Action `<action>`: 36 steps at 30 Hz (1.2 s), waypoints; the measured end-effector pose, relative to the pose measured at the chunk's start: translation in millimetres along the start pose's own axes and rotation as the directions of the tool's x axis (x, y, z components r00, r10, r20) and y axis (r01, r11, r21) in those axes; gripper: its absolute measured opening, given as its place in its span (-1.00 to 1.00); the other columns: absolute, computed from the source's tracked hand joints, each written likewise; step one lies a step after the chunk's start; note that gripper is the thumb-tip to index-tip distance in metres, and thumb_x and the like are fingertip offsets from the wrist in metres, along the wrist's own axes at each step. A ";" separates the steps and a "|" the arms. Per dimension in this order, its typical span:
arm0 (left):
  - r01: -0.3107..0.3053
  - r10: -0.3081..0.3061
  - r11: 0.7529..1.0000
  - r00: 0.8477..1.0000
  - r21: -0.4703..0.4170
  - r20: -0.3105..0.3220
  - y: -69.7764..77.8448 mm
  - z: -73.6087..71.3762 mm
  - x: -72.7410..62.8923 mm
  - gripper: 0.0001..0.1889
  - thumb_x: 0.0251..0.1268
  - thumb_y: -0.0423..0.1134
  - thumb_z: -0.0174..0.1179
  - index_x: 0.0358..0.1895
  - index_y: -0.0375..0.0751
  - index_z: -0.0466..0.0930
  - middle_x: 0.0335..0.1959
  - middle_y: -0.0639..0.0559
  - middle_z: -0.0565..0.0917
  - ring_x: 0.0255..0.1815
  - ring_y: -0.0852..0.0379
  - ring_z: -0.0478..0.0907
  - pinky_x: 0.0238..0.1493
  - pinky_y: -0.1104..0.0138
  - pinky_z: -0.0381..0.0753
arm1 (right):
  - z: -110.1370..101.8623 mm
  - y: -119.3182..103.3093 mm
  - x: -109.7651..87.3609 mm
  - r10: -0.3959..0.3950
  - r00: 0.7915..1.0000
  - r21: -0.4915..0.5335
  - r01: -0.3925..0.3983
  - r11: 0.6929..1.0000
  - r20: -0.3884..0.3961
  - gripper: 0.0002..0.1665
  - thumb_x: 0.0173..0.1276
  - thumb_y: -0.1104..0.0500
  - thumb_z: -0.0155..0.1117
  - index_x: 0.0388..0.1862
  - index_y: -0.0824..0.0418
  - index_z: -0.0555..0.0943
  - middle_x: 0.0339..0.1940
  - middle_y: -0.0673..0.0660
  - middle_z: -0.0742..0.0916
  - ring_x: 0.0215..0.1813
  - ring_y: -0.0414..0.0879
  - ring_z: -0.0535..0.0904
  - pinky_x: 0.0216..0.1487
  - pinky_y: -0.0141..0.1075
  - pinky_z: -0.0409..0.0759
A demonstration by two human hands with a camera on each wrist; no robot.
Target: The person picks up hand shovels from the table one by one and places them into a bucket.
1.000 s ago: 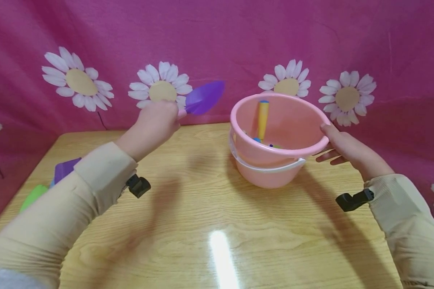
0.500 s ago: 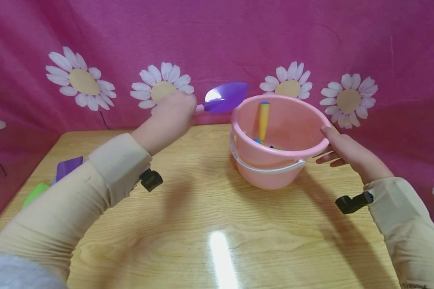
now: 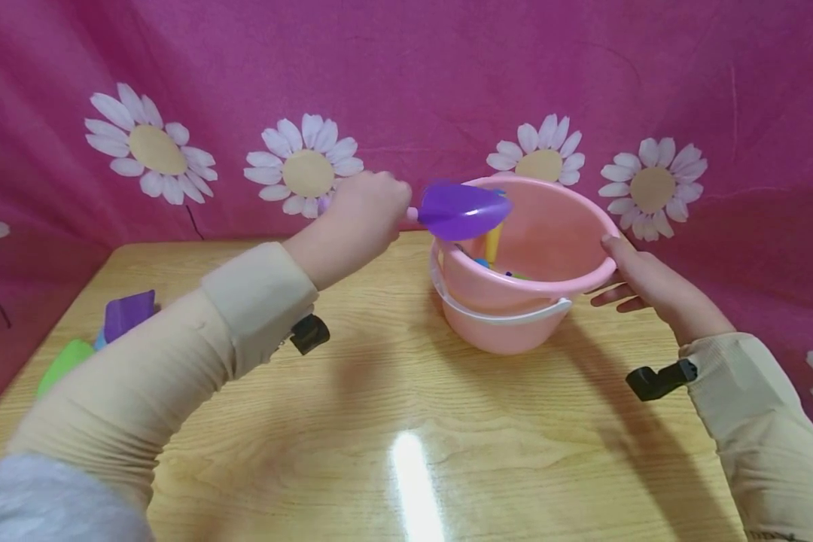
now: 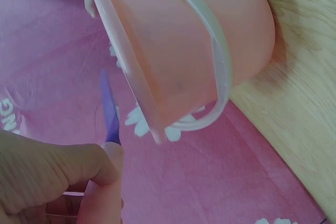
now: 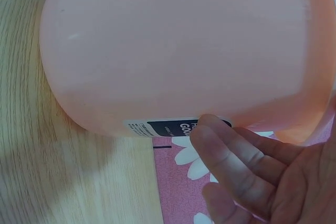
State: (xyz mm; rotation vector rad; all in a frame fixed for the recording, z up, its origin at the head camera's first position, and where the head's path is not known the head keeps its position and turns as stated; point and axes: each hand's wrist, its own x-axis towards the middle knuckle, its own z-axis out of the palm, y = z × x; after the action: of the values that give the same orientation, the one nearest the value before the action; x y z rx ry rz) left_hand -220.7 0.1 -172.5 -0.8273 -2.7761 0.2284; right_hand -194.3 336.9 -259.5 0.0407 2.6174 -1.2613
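My left hand [image 3: 369, 218] grips the pink handle of a toy shovel [image 3: 462, 213], whose purple blade points right over the near-left rim of a pink bucket [image 3: 508, 331]. In the left wrist view the shovel [image 4: 109, 111] is seen edge-on beside the bucket's rim [image 4: 123, 51]. The bucket stands upright, its white handle hanging down in front. At its right side my right hand [image 3: 657, 282] holds the rim, thumb on top and fingers below. The right wrist view has those fingers [image 5: 226, 156] against the outer wall near a label. Inside stands a yellow stick [image 3: 492, 245], partly hidden by the blade.
Small blue [image 3: 481, 263] and green pieces show at the bucket's bottom. A purple toy piece [image 3: 129, 315] and a green one [image 3: 64, 365] lie at the left of the wooden table [image 3: 515, 444], partly behind my left sleeve. A flowered magenta cloth [image 3: 406, 90] hangs behind.
My left hand has carried the shovel rightward from left of the bucket to over its rim, and the blade has turned. My right hand and the bucket have stayed put.
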 end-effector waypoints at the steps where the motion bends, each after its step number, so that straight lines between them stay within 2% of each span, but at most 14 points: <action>1: 0.000 0.000 1.000 1.000 0.006 0.013 2.7 -0.4 1.2 -0.86 0.19 -0.23 0.13 -0.29 -0.22 0.60 -0.37 -0.09 0.61 -0.32 -0.02 0.55 -0.46 0.16 0.55 | 0.0 0.0 -0.1 0.001 1.000 -0.001 -0.001 1.000 0.000 -0.16 0.35 -0.30 -0.51 0.07 0.42 0.30 -0.33 0.06 0.68 -0.35 -0.13 0.63 -0.36 -0.16 0.51; 3: 0.000 -0.001 1.000 0.999 0.014 0.034 7.9 -0.4 3.8 -0.85 0.20 -0.21 0.13 -0.27 -0.18 0.62 -0.34 -0.08 0.61 -0.29 -0.03 0.55 -0.43 0.15 0.55 | -0.1 -0.2 -0.6 0.001 1.000 -0.003 -0.001 1.000 0.002 -0.15 0.35 -0.30 -0.51 0.07 0.43 0.30 -0.32 0.07 0.68 -0.35 -0.14 0.63 -0.36 -0.16 0.51; 9: -0.013 0.009 0.996 0.999 0.084 0.045 21.4 1.0 7.6 -0.80 0.18 -0.41 0.03 -0.24 -0.14 0.64 -0.36 -0.05 0.62 -0.32 -0.02 0.54 -0.45 0.14 0.56 | 0.1 -0.5 -1.1 0.003 1.000 0.002 -0.003 1.000 0.008 -0.13 0.33 -0.33 -0.49 0.09 0.41 0.29 -0.31 0.05 0.68 -0.34 -0.13 0.63 -0.35 -0.17 0.52; 14: -0.062 0.056 0.979 0.998 0.194 0.037 28.9 1.4 11.4 -0.75 0.23 -0.39 -0.04 -0.18 -0.10 0.63 -0.37 -0.04 0.60 -0.35 0.01 0.51 -0.39 0.18 0.49 | -1.2 -2.4 -1.9 0.001 1.000 0.004 -0.001 1.000 0.010 -0.13 0.33 -0.34 -0.48 0.13 0.40 0.27 -0.31 0.01 0.67 -0.33 -0.10 0.63 -0.35 -0.16 0.53; 18: -0.116 0.108 0.958 0.993 0.262 0.044 35.9 1.1 16.0 -0.74 0.24 -0.39 -0.06 -0.20 -0.07 0.63 -0.36 -0.02 0.59 -0.37 0.05 0.47 -0.33 0.21 0.38 | -0.8 -2.7 -1.5 0.009 1.000 0.003 -0.009 1.000 0.009 -0.13 0.33 -0.33 -0.49 0.12 0.40 0.26 -0.34 -0.01 0.67 -0.34 -0.12 0.63 -0.36 -0.17 0.53; 25: -0.166 0.157 0.952 0.986 0.257 0.057 49.7 3.9 24.3 -0.69 0.25 -0.42 -0.09 -0.23 0.00 0.64 -0.32 0.05 0.62 -0.36 0.09 0.47 -0.30 0.26 0.33 | 0.5 0.4 0.1 0.016 1.000 0.010 -0.017 1.000 0.013 -0.15 0.34 -0.31 -0.52 0.08 0.42 0.29 -0.34 -0.02 0.67 -0.36 -0.16 0.63 -0.37 -0.18 0.53; 32: -0.202 0.197 0.940 0.979 0.274 0.046 61.0 5.5 34.8 -0.65 0.23 -0.45 -0.12 -0.20 0.03 0.63 -0.29 0.11 0.63 -0.38 0.11 0.48 -0.40 0.29 0.26 | -0.2 0.3 -0.4 0.008 1.000 0.028 -0.008 1.000 0.014 -0.13 0.33 -0.33 -0.50 0.03 0.44 0.30 -0.39 -0.10 0.67 -0.38 -0.18 0.63 -0.39 -0.19 0.53; 36: -0.232 0.214 0.930 0.972 0.284 0.093 69.9 6.3 42.3 -0.64 0.24 -0.41 -0.14 -0.20 0.10 0.61 -0.30 0.16 0.62 -0.37 0.14 0.49 -0.47 0.30 0.24 | -0.4 -0.1 -0.4 0.006 1.000 0.032 -0.007 0.999 0.012 -0.13 0.33 -0.33 -0.49 0.01 0.44 0.31 -0.41 -0.11 0.67 -0.38 -0.19 0.63 -0.39 -0.19 0.53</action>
State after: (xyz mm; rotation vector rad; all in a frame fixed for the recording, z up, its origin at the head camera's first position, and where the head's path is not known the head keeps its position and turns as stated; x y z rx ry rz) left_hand -220.6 80.9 -186.0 -1.0684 -2.6052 0.6982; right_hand -194.0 337.1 -259.1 0.0473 2.5847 -1.2976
